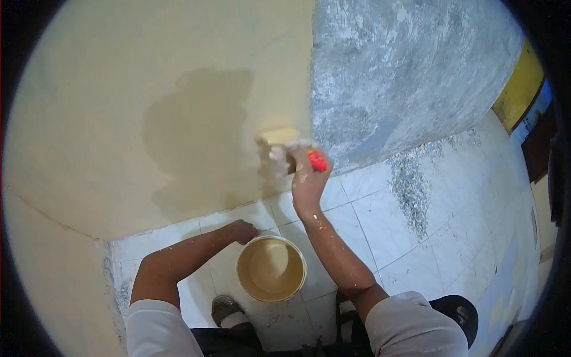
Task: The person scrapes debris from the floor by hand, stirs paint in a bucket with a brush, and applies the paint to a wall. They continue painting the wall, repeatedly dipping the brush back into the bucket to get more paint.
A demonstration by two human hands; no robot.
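My right hand (306,169) is closed around the red handle of a paint roller (279,135), its cream sleeve at the cream-painted wall (196,35). Whitish paint coats the frame near my fingers, and specks of it dot my forearm. Below and to the left, my left hand (245,231) grips the far edge of a white bucket (239,276), fingers curled at its rim or handle. Cream paint (270,279) lies inside the bucket, which is seen from above in front of my body.
To the right of the cream area, the wall has a patchy grey-blue surface (404,77). Paint flakes (410,196) litter the white tiled floor (380,226). My shoe (226,309) is below the bucket. A black cap (458,318) shows by my right shoulder.
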